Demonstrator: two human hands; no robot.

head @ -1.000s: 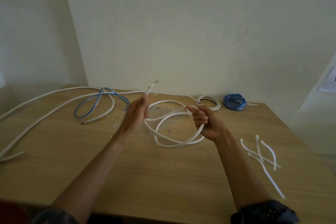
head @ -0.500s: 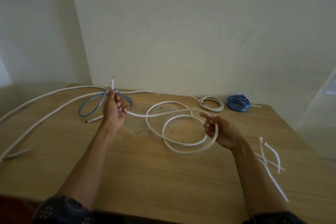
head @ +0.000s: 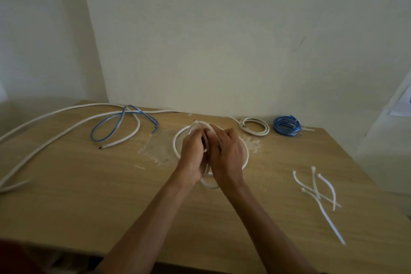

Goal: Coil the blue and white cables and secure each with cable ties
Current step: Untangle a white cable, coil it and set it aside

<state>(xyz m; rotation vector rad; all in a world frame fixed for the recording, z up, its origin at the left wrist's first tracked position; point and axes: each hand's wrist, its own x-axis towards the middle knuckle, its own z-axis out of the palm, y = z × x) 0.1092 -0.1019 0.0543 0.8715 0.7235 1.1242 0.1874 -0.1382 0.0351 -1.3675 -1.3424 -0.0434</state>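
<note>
Left hand [head: 192,154] and right hand [head: 227,154] both grip the smooth, round-looped white cable [head: 174,143]. Half a second earlier they were apart.

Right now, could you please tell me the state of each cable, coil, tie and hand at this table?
held white cable: wound into loops, no tie seen on it.
left hand: fingers curled round the held white cable.
right hand: grips the same loops.
small white coil: coiled, lying at the back.
blue coil: coiled, beside it.
loose blue cable: uncoiled.
loose white cables: uncoiled, sprawled left.
cable ties: loose, unused.
</note>
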